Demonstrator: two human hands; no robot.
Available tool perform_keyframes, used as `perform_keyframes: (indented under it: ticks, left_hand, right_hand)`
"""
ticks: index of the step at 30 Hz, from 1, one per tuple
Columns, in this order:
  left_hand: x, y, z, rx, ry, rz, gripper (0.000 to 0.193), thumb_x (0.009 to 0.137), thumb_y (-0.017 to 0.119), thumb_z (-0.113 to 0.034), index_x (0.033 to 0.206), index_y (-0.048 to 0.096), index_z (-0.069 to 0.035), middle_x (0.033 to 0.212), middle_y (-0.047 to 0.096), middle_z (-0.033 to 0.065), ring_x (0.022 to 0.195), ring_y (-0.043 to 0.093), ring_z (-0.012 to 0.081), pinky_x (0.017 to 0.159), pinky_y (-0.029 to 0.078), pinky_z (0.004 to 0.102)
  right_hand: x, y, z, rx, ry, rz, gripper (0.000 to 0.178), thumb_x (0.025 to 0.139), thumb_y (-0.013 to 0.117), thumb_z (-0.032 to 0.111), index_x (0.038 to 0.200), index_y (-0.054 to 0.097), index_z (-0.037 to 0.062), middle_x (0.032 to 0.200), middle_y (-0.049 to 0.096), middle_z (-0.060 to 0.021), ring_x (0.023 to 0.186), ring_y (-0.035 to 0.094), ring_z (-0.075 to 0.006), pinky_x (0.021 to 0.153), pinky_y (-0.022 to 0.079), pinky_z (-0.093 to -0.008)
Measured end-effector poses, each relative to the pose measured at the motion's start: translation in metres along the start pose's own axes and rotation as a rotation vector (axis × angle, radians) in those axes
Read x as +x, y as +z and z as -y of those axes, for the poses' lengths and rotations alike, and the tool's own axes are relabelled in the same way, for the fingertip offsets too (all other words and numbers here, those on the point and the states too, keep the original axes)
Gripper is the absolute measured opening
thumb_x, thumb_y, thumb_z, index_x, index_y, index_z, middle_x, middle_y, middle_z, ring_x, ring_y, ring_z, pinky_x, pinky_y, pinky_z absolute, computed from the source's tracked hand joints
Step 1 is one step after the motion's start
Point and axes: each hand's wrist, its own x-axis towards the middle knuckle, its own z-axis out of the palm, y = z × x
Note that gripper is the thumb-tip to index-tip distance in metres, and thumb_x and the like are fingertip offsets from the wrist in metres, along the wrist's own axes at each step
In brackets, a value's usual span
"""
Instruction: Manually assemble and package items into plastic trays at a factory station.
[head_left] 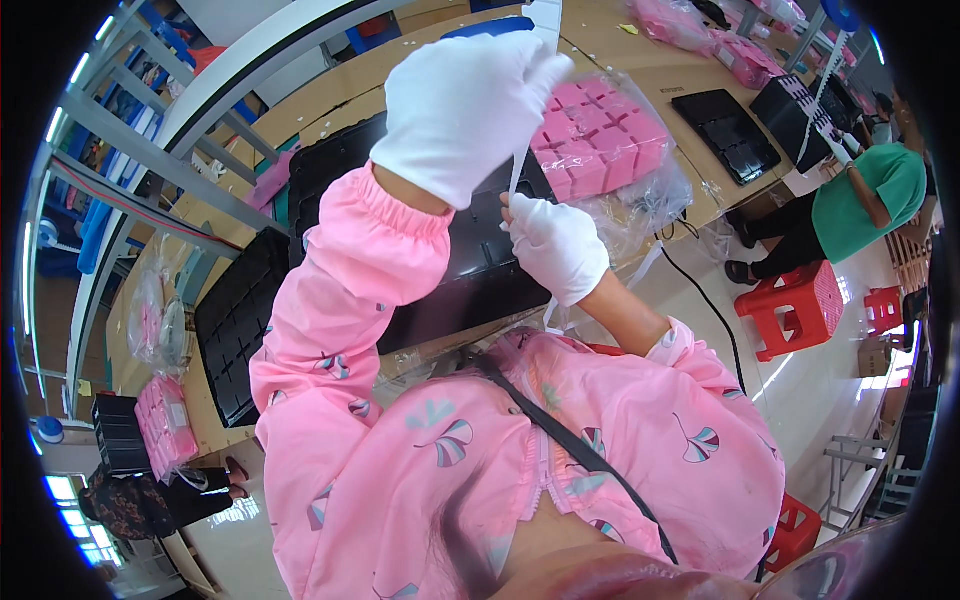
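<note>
Standing over the desk (640, 75), the person has both white-gloved hands raised in front of the chest. The left hand (465, 105) is lifted high, its fingers pinched shut on the upper end of a thin white strip (516, 172) that runs down to the right hand (556, 246). The right hand sits lower, closed around the strip's lower end, thumb pressed against the fingers. Just behind the two hands, touching neither as far as I can tell, lies a clear plastic bag (655, 195) holding a pink moulded tray (598, 135) with square pockets; it rests on the desk's near edge. Under the hands a black moulded tray (470, 265) lies flat, and another black tray (238, 320) sits to the left of it. Further along the desk a dark tray (727, 133) lies on its own. Over on the right a person in a green top (868, 200) is seated beside a red plastic stool (792, 305), and a black cable (705, 300) trails down off the desk.
</note>
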Motion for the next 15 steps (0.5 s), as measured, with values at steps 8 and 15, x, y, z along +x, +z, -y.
perform_keyframes:
  ticks: [8, 15]
  left_hand:
    - [-0.012, 0.003, 0.022, -0.407, -0.190, 0.090, 0.026, 0.082, 0.066, -0.030, 0.087, 0.069, -0.004, 0.071, 0.065, 0.0068, 0.063, 0.062, 0.0165, 0.060, 0.047, 0.0267]
    - [-0.022, 0.005, 0.046, -0.737, -0.459, 0.262, 0.023, 0.083, 0.068, -0.026, 0.091, 0.071, -0.005, 0.076, 0.068, 0.0004, 0.063, 0.060, 0.0051, 0.054, 0.043, 0.0181]
  right_hand:
    - [-0.002, 0.013, 0.010, -0.096, -0.080, 0.070, 0.012, 0.078, 0.057, 0.010, 0.089, 0.058, 0.0077, 0.065, 0.061, -0.0127, 0.059, 0.061, -0.0309, 0.052, 0.049, -0.0408]
    - [-0.009, 0.017, 0.015, -0.117, -0.109, 0.171, 0.009, 0.077, 0.059, 0.012, 0.084, 0.058, 0.0079, 0.062, 0.058, -0.0127, 0.057, 0.059, -0.0312, 0.052, 0.048, -0.0412]
